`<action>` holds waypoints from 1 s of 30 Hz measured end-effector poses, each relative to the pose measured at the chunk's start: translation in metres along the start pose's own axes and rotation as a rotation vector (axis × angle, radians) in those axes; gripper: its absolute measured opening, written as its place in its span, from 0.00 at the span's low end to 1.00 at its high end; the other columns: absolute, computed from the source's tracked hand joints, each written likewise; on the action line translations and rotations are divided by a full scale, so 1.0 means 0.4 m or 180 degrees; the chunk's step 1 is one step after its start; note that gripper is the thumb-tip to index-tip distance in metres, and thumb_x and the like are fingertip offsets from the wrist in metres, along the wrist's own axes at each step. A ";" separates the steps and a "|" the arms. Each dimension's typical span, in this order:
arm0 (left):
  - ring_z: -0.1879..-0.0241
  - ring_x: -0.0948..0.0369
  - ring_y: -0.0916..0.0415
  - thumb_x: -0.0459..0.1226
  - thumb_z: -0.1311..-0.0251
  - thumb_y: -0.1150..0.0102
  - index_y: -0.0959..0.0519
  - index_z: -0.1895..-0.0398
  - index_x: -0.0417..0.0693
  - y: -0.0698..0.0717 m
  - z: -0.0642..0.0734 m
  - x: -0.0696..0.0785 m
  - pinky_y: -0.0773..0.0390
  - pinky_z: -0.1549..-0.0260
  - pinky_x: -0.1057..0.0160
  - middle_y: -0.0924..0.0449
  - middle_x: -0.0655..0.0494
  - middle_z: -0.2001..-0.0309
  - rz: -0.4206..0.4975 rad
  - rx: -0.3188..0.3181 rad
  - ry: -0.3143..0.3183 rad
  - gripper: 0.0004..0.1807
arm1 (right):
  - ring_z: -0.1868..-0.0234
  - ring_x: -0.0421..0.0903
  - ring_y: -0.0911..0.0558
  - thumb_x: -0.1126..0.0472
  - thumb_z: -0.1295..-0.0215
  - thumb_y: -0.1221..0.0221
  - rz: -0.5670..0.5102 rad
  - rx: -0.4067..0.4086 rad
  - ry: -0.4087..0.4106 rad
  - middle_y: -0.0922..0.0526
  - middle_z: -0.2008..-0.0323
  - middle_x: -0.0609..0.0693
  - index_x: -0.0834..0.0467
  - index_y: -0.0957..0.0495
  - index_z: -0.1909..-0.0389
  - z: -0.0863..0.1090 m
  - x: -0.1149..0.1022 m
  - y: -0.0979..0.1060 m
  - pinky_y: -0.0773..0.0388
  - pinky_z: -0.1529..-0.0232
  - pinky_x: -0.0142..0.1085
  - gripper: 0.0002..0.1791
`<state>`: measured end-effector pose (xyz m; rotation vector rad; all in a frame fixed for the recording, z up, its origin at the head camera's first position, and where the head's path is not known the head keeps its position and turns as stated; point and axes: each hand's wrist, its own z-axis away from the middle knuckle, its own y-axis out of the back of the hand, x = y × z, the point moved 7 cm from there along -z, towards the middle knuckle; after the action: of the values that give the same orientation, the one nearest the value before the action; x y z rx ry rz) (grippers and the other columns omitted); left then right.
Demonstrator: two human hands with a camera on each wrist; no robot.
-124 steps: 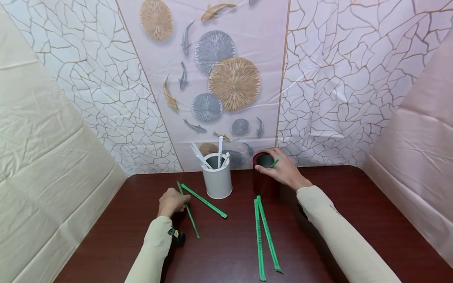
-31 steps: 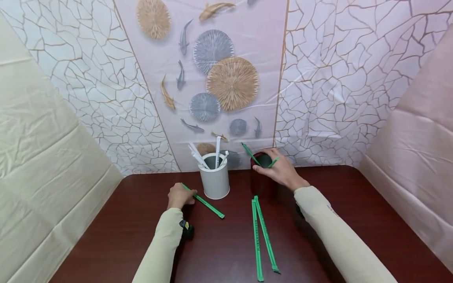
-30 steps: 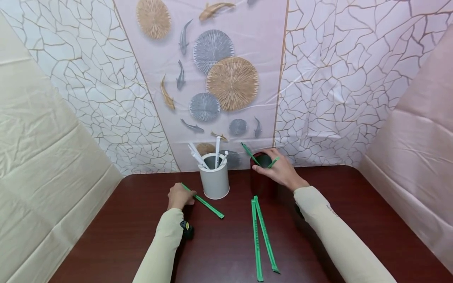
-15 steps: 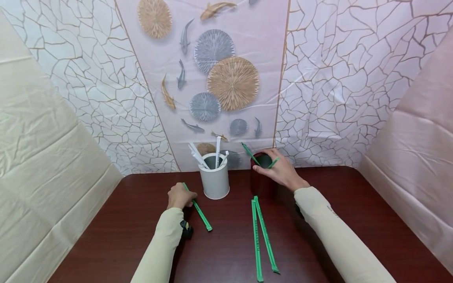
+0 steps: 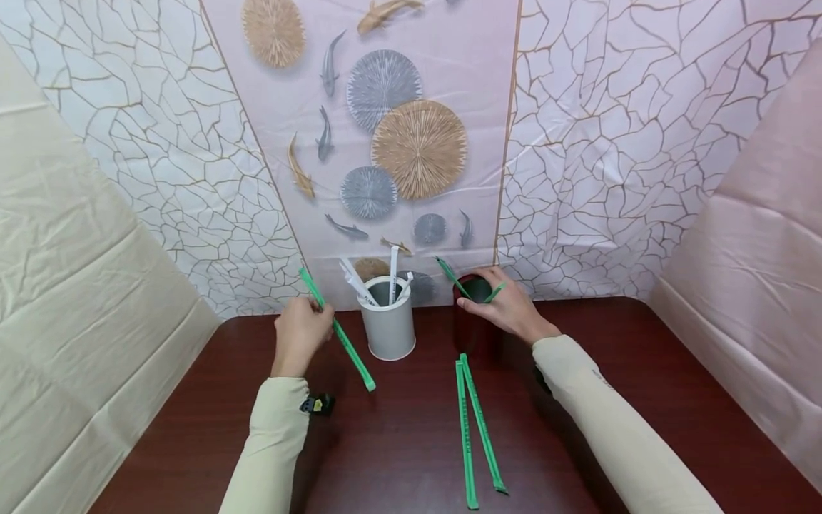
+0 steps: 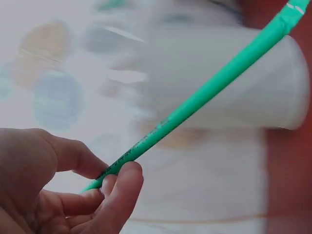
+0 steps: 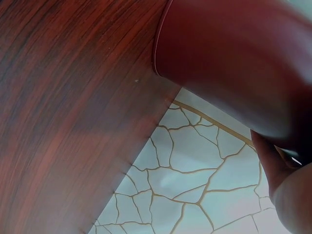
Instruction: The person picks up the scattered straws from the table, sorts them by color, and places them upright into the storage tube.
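Note:
My left hand pinches a green wrapped straw between thumb and fingers, raised over the left of the table. In the left wrist view that straw slants up to the right across the blurred white cup. With my right hand I grip the rim of a dark red cup standing at the back. Two green straws poke out of this cup, one leaning left and one close to my fingers. The right wrist view shows the red cup's side large, with part of the hand below it.
Just left of the red cup stands a white cup with several white wrapped straws. Two more green straws lie in a narrow V on the dark wood table. A patterned cloth hangs behind the table's back edge.
A green straw from my left hand now stands in the red cup. Since then the left hand has picked up another green straw from the table and raised it. The right hand stays put.

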<state>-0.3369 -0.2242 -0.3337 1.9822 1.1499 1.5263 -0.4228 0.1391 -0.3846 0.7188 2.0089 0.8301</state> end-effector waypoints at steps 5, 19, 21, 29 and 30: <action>0.79 0.59 0.17 0.38 0.24 0.46 0.17 0.64 0.41 0.097 0.023 0.154 0.22 0.76 0.56 0.14 0.53 0.76 0.0343 0.0399 -0.0549 0.13 | 0.31 0.62 0.27 0.34 0.33 0.34 -0.0009 -0.0027 -0.0016 0.30 0.28 0.59 0.57 0.29 0.26 0.000 0.001 -0.001 0.26 0.39 0.64 0.44; 0.63 0.50 0.12 0.35 0.25 0.38 0.16 0.54 0.33 0.074 -0.003 0.469 0.14 0.73 0.63 0.15 0.41 0.56 0.1539 0.0476 -0.1596 0.10 | 0.35 0.62 0.24 0.33 0.34 0.34 -0.0005 -0.0006 -0.0037 0.28 0.32 0.58 0.57 0.29 0.26 0.002 0.002 0.001 0.24 0.43 0.63 0.45; 0.62 0.52 0.13 0.35 0.24 0.39 0.16 0.52 0.33 0.043 -0.015 0.501 0.16 0.76 0.67 0.15 0.42 0.55 0.1498 0.0364 -0.1629 0.11 | 0.37 0.61 0.23 0.33 0.34 0.34 -0.0010 -0.0010 -0.0047 0.27 0.33 0.59 0.57 0.29 0.26 0.003 0.001 0.002 0.23 0.44 0.62 0.44; 0.60 0.58 0.16 0.39 0.21 0.43 0.17 0.51 0.42 -0.140 -0.078 0.569 0.18 0.62 0.62 0.13 0.51 0.57 0.0584 -0.0093 -0.1676 0.10 | 0.40 0.58 0.22 0.34 0.34 0.33 -0.0026 -0.0037 -0.0064 0.27 0.35 0.58 0.59 0.26 0.30 0.003 -0.006 0.002 0.23 0.44 0.59 0.42; 0.61 0.58 0.16 0.39 0.20 0.45 0.17 0.52 0.43 -0.167 -0.085 0.568 0.19 0.63 0.61 0.14 0.52 0.59 0.0510 -0.0192 -0.1623 0.10 | 0.41 0.57 0.23 0.34 0.33 0.33 -0.0045 -0.0044 -0.0055 0.27 0.35 0.57 0.58 0.25 0.31 0.002 -0.007 0.002 0.23 0.45 0.58 0.41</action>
<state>-0.3764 -0.0115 -0.2316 2.2795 0.7403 1.0089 -0.4207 0.1377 -0.3831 0.7009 1.9888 0.8260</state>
